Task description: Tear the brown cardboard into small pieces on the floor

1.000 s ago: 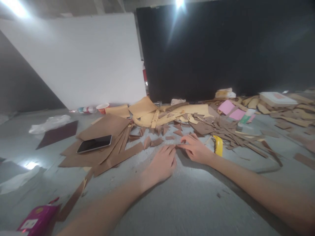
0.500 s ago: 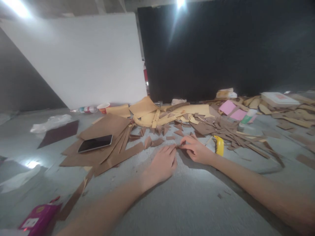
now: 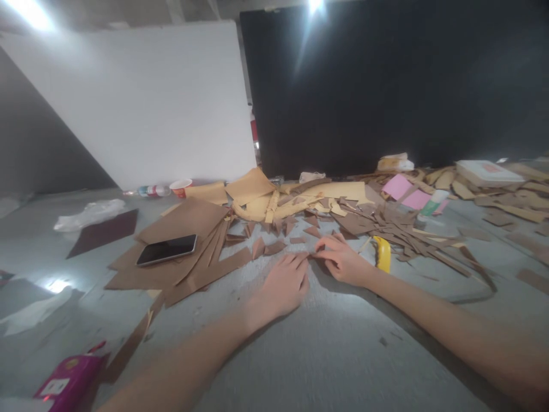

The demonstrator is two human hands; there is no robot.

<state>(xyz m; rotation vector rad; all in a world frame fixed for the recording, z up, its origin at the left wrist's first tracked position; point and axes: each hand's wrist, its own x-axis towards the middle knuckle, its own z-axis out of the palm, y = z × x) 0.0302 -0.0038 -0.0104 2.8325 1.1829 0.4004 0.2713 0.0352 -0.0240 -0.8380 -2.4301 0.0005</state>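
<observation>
Over the middle of the grey tabletop, my two hands almost meet at a small piece of brown paper (image 3: 313,256), mostly covered by fingers. My left hand (image 3: 286,283) lies palm down, its fingers close together and their tips pressed at the piece's left end. Thumb and forefinger of my right hand (image 3: 342,262) pinch the other end. Just beyond them lie several cut brown paper pieces (image 3: 274,248), some of them triangles. A yellow tool handle (image 3: 382,255), perhaps a cutter, rests by my right wrist.
A phone (image 3: 167,250) lies on stacked brown sheets (image 3: 182,220) at left. Brown strips (image 3: 398,229) are heaped right of centre, with a glue stick (image 3: 434,205) behind. A magenta device (image 3: 71,380) sits front left. White (image 3: 163,103) and black panels (image 3: 386,86) stand behind.
Both hands stay in nearly the same place at the small piece of brown paper. Only a very slight shift of the view and the fingers shows.
</observation>
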